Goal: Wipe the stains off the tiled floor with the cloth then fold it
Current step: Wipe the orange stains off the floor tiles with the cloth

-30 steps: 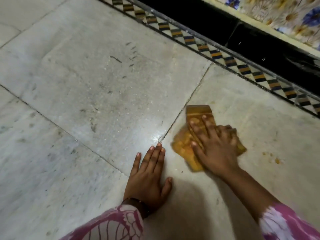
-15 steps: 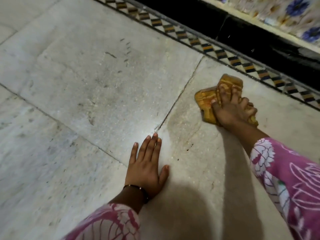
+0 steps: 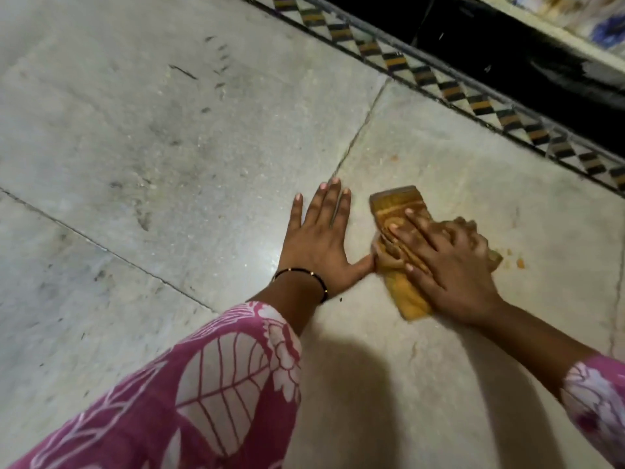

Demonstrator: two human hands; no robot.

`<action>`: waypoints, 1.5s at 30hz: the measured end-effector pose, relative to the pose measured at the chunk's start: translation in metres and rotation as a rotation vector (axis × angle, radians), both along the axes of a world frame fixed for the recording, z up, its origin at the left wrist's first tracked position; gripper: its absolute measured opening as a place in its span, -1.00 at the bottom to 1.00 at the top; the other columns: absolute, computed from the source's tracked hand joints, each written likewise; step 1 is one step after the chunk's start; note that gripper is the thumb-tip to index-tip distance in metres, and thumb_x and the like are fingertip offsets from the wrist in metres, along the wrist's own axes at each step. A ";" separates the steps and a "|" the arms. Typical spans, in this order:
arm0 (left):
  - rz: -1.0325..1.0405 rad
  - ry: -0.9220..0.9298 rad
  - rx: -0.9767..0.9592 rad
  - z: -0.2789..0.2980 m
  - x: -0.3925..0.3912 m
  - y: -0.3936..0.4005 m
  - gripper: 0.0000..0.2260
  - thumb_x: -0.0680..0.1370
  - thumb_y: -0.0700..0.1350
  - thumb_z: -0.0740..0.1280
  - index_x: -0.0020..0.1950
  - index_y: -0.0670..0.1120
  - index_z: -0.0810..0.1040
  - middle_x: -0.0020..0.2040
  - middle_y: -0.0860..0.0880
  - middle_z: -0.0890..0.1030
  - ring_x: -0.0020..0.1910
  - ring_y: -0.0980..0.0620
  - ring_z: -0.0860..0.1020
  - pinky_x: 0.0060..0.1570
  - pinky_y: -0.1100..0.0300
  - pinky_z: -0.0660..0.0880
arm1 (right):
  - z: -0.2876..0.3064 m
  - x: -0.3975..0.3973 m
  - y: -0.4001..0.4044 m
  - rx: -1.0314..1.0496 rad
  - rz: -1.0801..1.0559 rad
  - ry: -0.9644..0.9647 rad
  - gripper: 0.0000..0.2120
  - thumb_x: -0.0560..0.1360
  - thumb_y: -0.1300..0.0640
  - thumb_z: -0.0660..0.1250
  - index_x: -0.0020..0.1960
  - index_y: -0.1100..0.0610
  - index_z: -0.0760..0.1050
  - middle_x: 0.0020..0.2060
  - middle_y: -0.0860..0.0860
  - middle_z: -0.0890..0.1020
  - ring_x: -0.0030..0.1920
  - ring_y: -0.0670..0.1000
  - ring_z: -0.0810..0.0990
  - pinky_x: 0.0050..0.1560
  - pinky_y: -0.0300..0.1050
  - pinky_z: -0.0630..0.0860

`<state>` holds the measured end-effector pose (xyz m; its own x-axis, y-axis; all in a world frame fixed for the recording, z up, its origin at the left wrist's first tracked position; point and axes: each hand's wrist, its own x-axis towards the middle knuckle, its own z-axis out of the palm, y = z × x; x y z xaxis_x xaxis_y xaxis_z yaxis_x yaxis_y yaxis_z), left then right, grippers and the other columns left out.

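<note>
Head view shows the right hand [image 3: 449,265] pressing down on a folded orange-yellow patterned cloth [image 3: 400,211], its fingers spread fairly straight across the fabric, with the far fingers blurred so that I cannot tell whether they curl over the cloth's far edge. The cloth lies flat on the pale grey marble-like tiled floor [image 3: 169,147], one narrow end poking out ahead of the fingertips and the other end showing beside the heel of the hand. The flat palm seems meant to spread pressure over the whole pad, as suits scrubbing.

The left hand [image 3: 319,245] lies open and flat on the floor just beside the cloth, fingers straight and close together, its thumb reaching toward the cloth's near edge and perhaps touching it. Judging by the extended arm in the pink leaf-printed sleeve [image 3: 203,384], this hand bears the person's weight while they lean forward. A thin dark bracelet [image 3: 304,275] rings that wrist.

Small orange stain spots [image 3: 519,264] sit on the floor just past the right hand's outer side, and one fainter spot lies further ahead of the cloth. These look like the marks left to wipe, so the wiping is likely unfinished and the folding not yet due. A patterned tile border [image 3: 456,93] runs well ahead of both hands.
</note>
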<state>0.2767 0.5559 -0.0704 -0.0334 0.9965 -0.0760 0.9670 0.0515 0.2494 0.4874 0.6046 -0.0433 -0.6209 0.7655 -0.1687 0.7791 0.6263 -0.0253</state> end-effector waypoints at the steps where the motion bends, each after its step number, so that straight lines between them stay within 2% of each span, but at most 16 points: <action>1: -0.001 -0.004 -0.003 -0.002 0.000 -0.002 -0.13 0.44 0.44 -0.04 0.55 -0.08 -0.16 0.56 -0.07 -0.19 0.52 -0.01 -0.23 0.45 -0.12 -0.27 | 0.002 0.009 0.007 -0.040 -0.020 -0.016 -0.45 0.47 -0.26 -0.06 0.46 -0.26 0.12 0.50 -0.06 0.20 0.24 0.21 0.28 0.14 0.18 0.21; 6: 0.023 -0.017 -0.005 -0.001 0.000 0.000 -0.12 0.43 0.45 -0.04 0.55 -0.06 -0.18 0.56 -0.04 -0.21 0.52 0.02 -0.25 0.45 -0.10 -0.29 | 0.000 -0.036 0.092 0.017 -0.471 0.032 -0.44 0.51 -0.33 -0.08 0.48 -0.25 0.01 0.53 -0.03 0.06 0.36 0.25 0.17 0.32 0.30 0.09; 9: 0.026 -0.014 -0.002 0.000 0.001 0.000 -0.11 0.42 0.46 -0.04 0.56 -0.06 -0.14 0.57 -0.05 -0.17 0.52 0.01 -0.22 0.45 -0.10 -0.28 | -0.002 -0.079 0.085 0.014 -0.298 -0.036 -0.38 0.48 -0.39 -0.06 0.49 -0.25 -0.05 0.54 -0.03 0.02 0.41 0.25 0.10 0.35 0.32 -0.01; 12: 0.028 -0.030 -0.003 0.001 0.001 0.000 -0.11 0.42 0.47 -0.03 0.55 -0.06 -0.13 0.57 -0.05 -0.17 0.52 0.02 -0.22 0.45 -0.10 -0.29 | -0.002 -0.051 0.056 0.005 -0.103 -0.013 -0.42 0.46 -0.33 -0.07 0.47 -0.31 -0.01 0.53 -0.13 0.05 0.40 0.21 0.14 0.33 0.27 0.06; 15: 0.025 -0.034 -0.011 0.001 0.001 0.000 -0.11 0.42 0.47 -0.05 0.55 -0.05 -0.19 0.56 -0.03 -0.22 0.52 0.02 -0.26 0.45 -0.10 -0.30 | 0.004 -0.001 0.058 -0.002 -0.235 -0.034 -0.46 0.48 -0.30 -0.09 0.45 -0.36 -0.04 0.52 -0.16 0.04 0.37 0.20 0.16 0.29 0.23 0.12; 18: 0.027 -0.034 -0.008 0.001 0.000 0.000 -0.11 0.42 0.46 -0.06 0.55 -0.05 -0.21 0.56 -0.03 -0.23 0.51 0.02 -0.27 0.45 -0.10 -0.31 | 0.003 -0.028 0.095 -0.023 -0.448 -0.022 -0.47 0.54 -0.27 -0.04 0.48 -0.29 -0.04 0.53 -0.09 0.00 0.38 0.23 0.13 0.34 0.29 0.07; 22: 0.038 -0.023 -0.009 0.003 0.000 0.001 -0.12 0.41 0.46 -0.08 0.55 -0.06 -0.16 0.56 -0.04 -0.19 0.52 0.02 -0.24 0.45 -0.10 -0.30 | 0.001 -0.106 0.098 -0.035 -0.302 0.002 -0.47 0.55 -0.22 0.02 0.49 -0.22 0.01 0.52 -0.02 0.09 0.38 0.23 0.13 0.36 0.25 0.00; 26: 0.028 -0.034 0.000 0.001 0.000 0.000 -0.11 0.40 0.46 -0.06 0.55 -0.07 -0.10 0.57 -0.04 -0.14 0.53 0.02 -0.19 0.46 -0.09 -0.28 | 0.011 -0.037 0.050 0.051 -0.101 -0.011 -0.41 0.48 -0.32 -0.03 0.47 -0.20 0.11 0.35 0.06 0.34 0.16 0.16 0.33 0.13 0.09 0.21; 28: 0.038 -0.050 0.000 0.002 0.000 0.000 -0.11 0.41 0.47 -0.07 0.55 -0.05 -0.15 0.56 -0.03 -0.17 0.52 0.04 -0.22 0.46 -0.08 -0.28 | 0.016 0.016 0.047 0.073 -0.193 -0.089 -0.33 0.43 -0.39 -0.09 0.47 -0.16 0.10 0.25 0.14 0.37 0.13 0.17 0.35 0.09 0.07 0.23; 31: 0.035 -0.052 -0.001 0.002 0.000 0.001 -0.12 0.41 0.47 -0.07 0.55 -0.04 -0.19 0.56 -0.02 -0.20 0.52 0.04 -0.24 0.45 -0.08 -0.31 | 0.012 0.037 0.087 0.028 -0.520 -0.139 -0.21 0.39 -0.48 -0.17 0.51 -0.12 -0.07 0.45 0.17 0.16 0.40 0.23 0.15 0.34 0.21 0.11; 32: 0.028 -0.039 -0.007 0.002 0.001 0.001 -0.12 0.42 0.47 -0.07 0.55 -0.04 -0.19 0.56 -0.02 -0.20 0.52 0.04 -0.24 0.45 -0.08 -0.30 | 0.007 0.028 0.099 -0.004 -0.571 -0.128 -0.20 0.41 -0.48 -0.17 0.52 -0.10 -0.14 0.51 0.13 0.02 0.48 0.22 0.00 0.42 0.26 -0.02; 34: 0.032 -0.020 -0.002 0.001 0.001 0.000 -0.12 0.42 0.47 -0.07 0.55 -0.05 -0.16 0.56 -0.03 -0.18 0.53 0.03 -0.21 0.46 -0.08 -0.28 | -0.003 -0.002 0.111 -0.024 -0.506 -0.110 -0.23 0.47 -0.42 -0.17 0.53 -0.05 -0.25 0.54 0.08 -0.14 0.51 0.16 -0.17 0.43 0.30 -0.18; 37: 0.033 -0.005 0.007 0.000 0.000 0.000 -0.13 0.43 0.47 -0.06 0.56 -0.05 -0.13 0.57 -0.04 -0.16 0.53 0.02 -0.19 0.46 -0.09 -0.25 | -0.008 -0.032 0.084 -0.040 -0.255 -0.066 -0.28 0.49 -0.37 -0.24 0.53 -0.05 -0.29 0.53 0.02 -0.17 0.52 0.08 -0.18 0.44 0.22 -0.26; 40: 0.029 -0.002 0.012 0.001 0.001 0.000 -0.13 0.43 0.47 -0.06 0.56 -0.05 -0.13 0.57 -0.04 -0.15 0.53 0.02 -0.19 0.47 -0.09 -0.24 | -0.002 0.001 0.017 -0.057 -0.115 -0.016 -0.33 0.50 -0.30 -0.21 0.54 -0.08 -0.20 0.52 -0.05 -0.14 0.51 -0.02 -0.13 0.45 0.11 -0.24; 43: 0.032 -0.007 0.013 0.000 0.001 0.001 -0.13 0.43 0.47 -0.07 0.55 -0.04 -0.17 0.56 -0.02 -0.19 0.52 0.04 -0.22 0.46 -0.08 -0.27 | 0.004 0.068 -0.026 -0.076 -0.155 -0.020 -0.36 0.52 -0.28 -0.11 0.54 -0.09 -0.06 0.52 -0.06 -0.01 0.51 0.00 0.01 0.45 0.10 -0.10; 45: 0.041 -0.003 0.006 0.000 0.001 0.000 -0.13 0.43 0.47 -0.08 0.55 -0.03 -0.19 0.56 -0.01 -0.20 0.52 0.04 -0.24 0.46 -0.08 -0.27 | 0.009 0.102 -0.012 -0.086 -0.293 -0.011 -0.35 0.49 -0.33 -0.15 0.53 -0.15 -0.11 0.53 -0.06 -0.03 0.51 0.01 0.01 0.44 0.14 -0.04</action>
